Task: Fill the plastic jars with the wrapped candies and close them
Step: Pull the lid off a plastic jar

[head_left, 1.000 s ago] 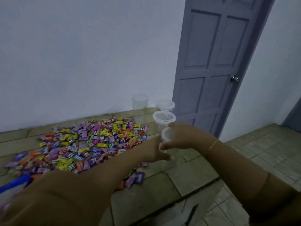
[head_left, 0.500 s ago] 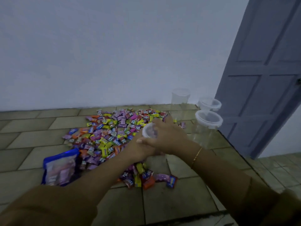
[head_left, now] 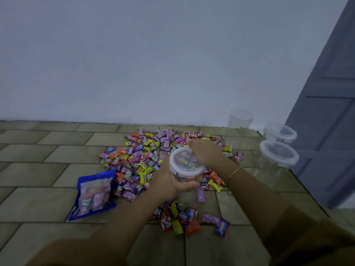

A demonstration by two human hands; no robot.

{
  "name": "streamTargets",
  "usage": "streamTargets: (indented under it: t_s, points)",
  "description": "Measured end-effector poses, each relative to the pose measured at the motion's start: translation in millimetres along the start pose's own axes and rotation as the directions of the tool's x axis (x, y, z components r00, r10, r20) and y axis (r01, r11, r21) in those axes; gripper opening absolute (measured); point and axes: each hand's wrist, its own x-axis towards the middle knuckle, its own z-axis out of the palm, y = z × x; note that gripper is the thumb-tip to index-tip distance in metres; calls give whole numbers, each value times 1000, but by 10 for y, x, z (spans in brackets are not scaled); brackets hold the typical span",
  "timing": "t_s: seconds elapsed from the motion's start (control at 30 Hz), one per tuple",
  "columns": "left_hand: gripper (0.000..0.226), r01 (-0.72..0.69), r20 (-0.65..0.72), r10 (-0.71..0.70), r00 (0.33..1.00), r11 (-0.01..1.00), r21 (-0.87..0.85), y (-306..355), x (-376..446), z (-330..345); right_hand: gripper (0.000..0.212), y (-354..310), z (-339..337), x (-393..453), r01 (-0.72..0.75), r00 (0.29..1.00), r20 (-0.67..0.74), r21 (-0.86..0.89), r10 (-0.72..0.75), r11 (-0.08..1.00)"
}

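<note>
A clear plastic jar (head_left: pixel 186 166) with a white-rimmed lid sits over the big pile of wrapped candies (head_left: pixel 146 150) on the tiled floor. My left hand (head_left: pixel 172 181) wraps around the jar's body from the near left. My right hand (head_left: pixel 207 152) lies against the lid's far right side, fingers stretched out over it. Candies show through the jar, but I cannot tell whether they are inside or behind it. A smaller heap of candies (head_left: pixel 184 217) lies nearer to me, below my forearms.
Two lidded clear jars (head_left: pixel 278 156) (head_left: pixel 280 132) stand at the right by a grey door (head_left: pixel 330 104). An open jar without a lid (head_left: pixel 239 127) stands against the white wall. A blue candy bag (head_left: pixel 94 194) lies on the floor at the left.
The jar came from the jar group at the right to above the candy pile, held in both hands. The view swung left and down, and the blue bag came into sight.
</note>
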Motion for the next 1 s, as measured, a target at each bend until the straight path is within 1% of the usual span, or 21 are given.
streamTargets:
  t_s: [0.03, 0.07, 0.1, 0.2, 0.3, 0.4, 0.43, 0.47, 0.5, 0.57, 0.6, 0.67, 0.7, 0.77, 0.87, 1.0]
  points:
    - [77, -2, -6, 2, 1000, 1000, -6, 3, 2, 8, 41, 4, 14, 20, -4, 1000, -29, 31, 5, 999]
    - [76, -8, -12, 8, 1000, 1000, -7, 11, 0, 13, 42, 16, 20, 43, 20, 999, -25, -19, -20, 1000]
    - [75, -18, -13, 18, 1000, 1000, -12, 21, -1, 15, 41, 24, 40, 75, 4, 1000, -11, -18, -5, 1000]
    - [74, -44, -11, 43, 999, 999, -22, 38, -4, 10, 39, 58, 55, 71, 36, 999, 13, -84, -35, 996]
    - [74, -44, -9, 44, 999, 998, -46, 55, -11, 4, 42, 23, 4, 115, 62, 997, 56, -58, -59, 996]
    - [76, -34, 24, 35, 999, 998, -43, 65, 12, -14, 31, -93, -97, 178, 77, 989, 133, -148, -58, 986]
    - [76, -26, 38, 28, 999, 999, -40, 43, 27, -22, 26, -140, -127, 206, 117, 983, 162, -216, -82, 969]
    - [76, -23, 52, 26, 998, 999, -41, 23, 38, -26, 25, -198, -138, 233, 148, 979, 175, -263, -104, 953]
    - [76, -10, 61, 14, 998, 999, -50, -2, 47, -33, 30, -265, -137, 264, 139, 978, 186, -262, -92, 955]
    - [76, 24, 80, -18, 997, 996, -82, -32, 59, -45, 40, -365, -119, 303, 185, 963, 245, -293, -114, 938]
    - [76, 31, 95, -22, 995, 995, -90, -40, 67, -53, 42, -422, -95, 307, 209, 954, 274, -326, -120, 922]
    - [75, 22, 126, -12, 992, 997, -75, -57, 81, -59, 37, -484, 16, 338, 191, 950, 296, -308, -97, 932]
    - [74, 15, 137, -6, 991, 998, -65, -68, 86, -63, 35, -503, 44, 340, 207, 945, 306, -296, -113, 932]
    - [72, 4, 148, 4, 989, 998, -56, -97, 93, -68, 38, -515, 61, 369, 230, 932, 343, -311, -117, 922]
    - [75, 8, 160, 0, 987, 999, -45, -131, 100, -75, 42, -539, 48, 388, 306, 894, 427, -362, -135, 881]
    - [71, 4, 164, 5, 987, 998, -55, -151, 98, -70, 41, -502, 58, 410, 288, 899, 414, -307, -144, 907]
